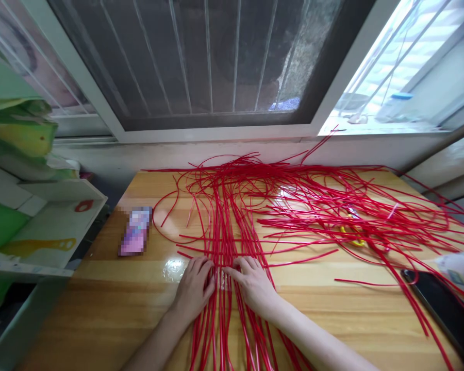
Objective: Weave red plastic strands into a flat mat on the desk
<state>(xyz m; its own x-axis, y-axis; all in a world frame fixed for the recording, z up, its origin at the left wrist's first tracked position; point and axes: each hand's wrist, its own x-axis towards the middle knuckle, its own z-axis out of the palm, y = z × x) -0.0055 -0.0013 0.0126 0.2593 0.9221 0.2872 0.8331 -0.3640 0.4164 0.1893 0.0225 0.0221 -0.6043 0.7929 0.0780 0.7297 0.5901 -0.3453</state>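
red plastic strands [225, 229] crossing just past left hand [193, 286] and right hand [255, 288], fingers curled, can't tell if pinching; best snug crossings evenly!

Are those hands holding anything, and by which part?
The left hand and right hand touch the lengthwise red strands, near where others cross them; whether either grips any cannot be told.

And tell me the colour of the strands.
Bright red; the strands show best in the head view.
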